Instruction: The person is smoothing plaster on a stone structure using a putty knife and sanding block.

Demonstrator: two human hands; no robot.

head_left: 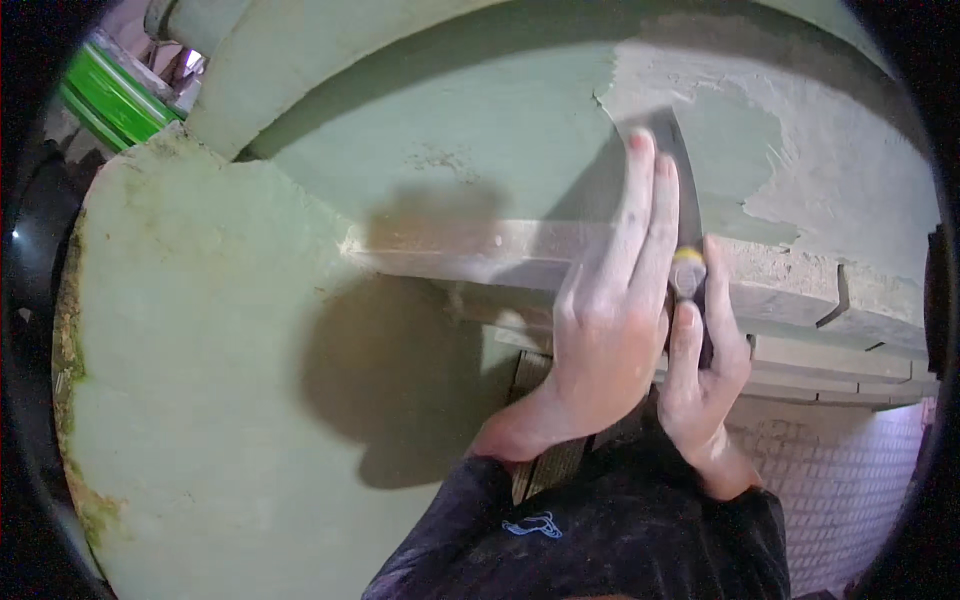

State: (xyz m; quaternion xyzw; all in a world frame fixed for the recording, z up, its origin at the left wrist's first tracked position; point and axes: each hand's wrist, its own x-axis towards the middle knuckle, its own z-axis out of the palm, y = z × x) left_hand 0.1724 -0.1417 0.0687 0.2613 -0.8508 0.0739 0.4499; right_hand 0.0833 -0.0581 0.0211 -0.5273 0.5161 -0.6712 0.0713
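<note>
My right hand (705, 385) is closed round the handle of a putty knife (688, 185), which has a dark blade and a yellow band at its collar. My left hand (610, 320) lies along the blade with its fingers stretched out, pressing against it from the left. The blade's tip rests on a pale green curved surface (380, 150), at the edge of a whitish-grey filler patch (850, 130). Bare green shows through part of this patch, to the right of the blade. Fingers of both hands are dusted white. Part of the handle is hidden by the right hand.
Below the patch runs a pale ledge (450, 250) with notches at its right end. A large pale green panel (190, 370) stands at the left, its outer edge rough and stained. A bright green shiny object (115, 95) is at the upper left, a whitish brick-patterned surface (840, 480) at the lower right.
</note>
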